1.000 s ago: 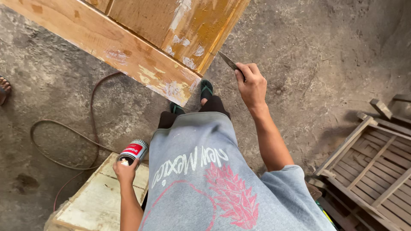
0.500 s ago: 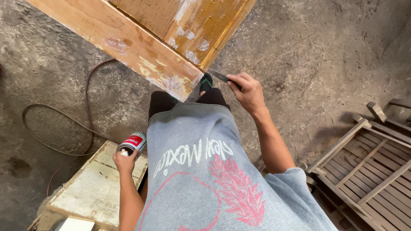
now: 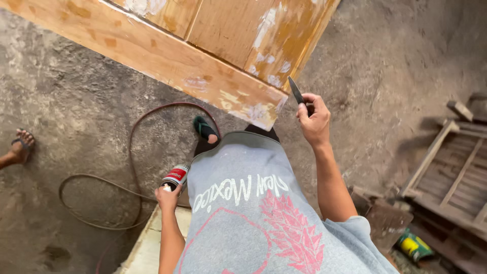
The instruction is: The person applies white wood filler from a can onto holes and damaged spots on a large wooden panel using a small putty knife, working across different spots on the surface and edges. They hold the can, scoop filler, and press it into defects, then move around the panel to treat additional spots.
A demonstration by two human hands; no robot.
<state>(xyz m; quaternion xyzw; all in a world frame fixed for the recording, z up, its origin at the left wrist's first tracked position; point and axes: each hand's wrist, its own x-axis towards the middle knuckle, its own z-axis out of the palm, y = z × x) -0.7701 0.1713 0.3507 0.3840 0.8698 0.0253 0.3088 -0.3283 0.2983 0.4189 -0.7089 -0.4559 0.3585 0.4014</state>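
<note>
My right hand [image 3: 315, 120] grips a thin dark putty knife [image 3: 295, 90], its blade pointing up next to the corner of a large wooden door panel [image 3: 203, 45] patched with pale filler. My left hand [image 3: 168, 198] hangs low at my side, closed round a small red-and-white tube [image 3: 175, 177]. My grey printed shirt fills the lower middle, and my foot in a green sandal [image 3: 204, 129] shows just below the panel's edge.
A dark hose [image 3: 133, 167] loops over the concrete floor at left. Another person's sandalled foot [image 3: 20, 148] is at the far left. A pale wooden board [image 3: 147, 248] lies below my left hand. Wooden pallets [image 3: 449, 172] and a small green-yellow container [image 3: 413, 245] sit at right.
My right hand has lifted the putty knife up toward the panel's corner. The view has shifted, bringing the panel nearer. My left hand still holds the tube.
</note>
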